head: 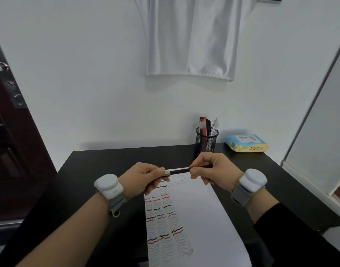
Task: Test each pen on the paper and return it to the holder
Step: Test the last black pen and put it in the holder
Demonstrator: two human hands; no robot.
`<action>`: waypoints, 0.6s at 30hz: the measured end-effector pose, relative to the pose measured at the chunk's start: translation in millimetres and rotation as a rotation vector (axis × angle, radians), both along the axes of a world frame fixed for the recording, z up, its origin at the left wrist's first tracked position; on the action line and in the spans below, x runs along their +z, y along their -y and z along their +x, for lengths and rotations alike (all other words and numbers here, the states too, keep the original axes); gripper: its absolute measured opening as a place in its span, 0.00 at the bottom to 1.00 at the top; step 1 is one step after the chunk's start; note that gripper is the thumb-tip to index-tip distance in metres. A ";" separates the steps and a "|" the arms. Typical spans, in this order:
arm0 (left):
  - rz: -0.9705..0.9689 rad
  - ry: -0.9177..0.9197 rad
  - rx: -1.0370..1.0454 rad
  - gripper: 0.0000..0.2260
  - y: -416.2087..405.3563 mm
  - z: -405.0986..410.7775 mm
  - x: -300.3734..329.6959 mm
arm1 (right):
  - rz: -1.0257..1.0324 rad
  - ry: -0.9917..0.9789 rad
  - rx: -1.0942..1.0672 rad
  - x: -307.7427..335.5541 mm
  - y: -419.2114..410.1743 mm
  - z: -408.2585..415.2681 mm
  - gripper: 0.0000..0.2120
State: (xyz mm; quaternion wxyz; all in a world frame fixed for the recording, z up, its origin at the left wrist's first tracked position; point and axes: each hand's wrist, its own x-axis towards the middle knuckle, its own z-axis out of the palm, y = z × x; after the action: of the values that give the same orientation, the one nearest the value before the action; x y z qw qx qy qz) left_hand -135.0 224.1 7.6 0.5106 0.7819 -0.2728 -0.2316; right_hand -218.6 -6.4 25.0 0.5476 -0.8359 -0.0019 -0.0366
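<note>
White wall fills most of what I'm seeing, a pale garment [192, 39] hanging high on it and a dark door [15, 151] off to the left. Below that, the black table [107, 162] runs up to the wall, and I'm looking down over it at both forearms.

On the table lies the paper [200, 218], its left part already crowded with black, red and faint wavy test lines; the right part is bare. At the back stands the mesh holder [205, 140] with several pens [204, 128] upright in it, and just beside that to the right, a pack of wipes [246, 143].

Now the hands. The left hand [144, 176] has its grip clamped on the pale end piece, which I take to be the cap, and the right hand [213, 170] pinches the dark barrel of the pen [179, 171]. It's held level, just above the paper's far edge, both grips closed on it.

Risks, as I judge them: if this is a cap coming off, a sudden release could jerk the tip sideways and streak a finger or the sheet. If it's going back on, a crooked push could miss and ink the left fingers. I can't tell which way it's going. Later, dropping it into that crowded holder could snag on the other pens or tip the light mesh cup. A loose cap could also roll off the table.
</note>
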 end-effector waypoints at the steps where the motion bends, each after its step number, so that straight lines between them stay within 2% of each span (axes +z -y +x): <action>1: -0.016 -0.015 0.006 0.14 0.3 -0.6 1.6 | -0.010 0.014 -0.008 0.0 -1.4 0.5 0.05; 5: -0.067 -0.002 0.017 0.15 -0.1 -1.2 9.0 | -0.030 0.018 -0.057 -4.0 -6.6 1.9 0.07; 9: -0.027 0.074 -0.006 0.17 -3.3 2.1 14.8 | 0.057 -0.039 -0.059 -5.8 -5.6 2.0 0.09; 12: -0.007 0.135 -0.011 0.14 -3.1 2.1 17.6 | 0.105 -0.077 -0.040 -5.1 -5.1 1.9 0.10; 18: -0.043 0.260 0.001 0.10 1.5 -0.8 26.1 | 0.370 -0.138 0.005 -7.9 1.1 6.1 0.14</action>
State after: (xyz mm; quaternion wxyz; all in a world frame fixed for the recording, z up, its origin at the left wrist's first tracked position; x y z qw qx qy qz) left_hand -135.8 222.6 33.8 0.4878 0.7942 -0.3412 -0.1222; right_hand -212.5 -7.5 17.1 0.6910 -0.7214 0.0402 0.0224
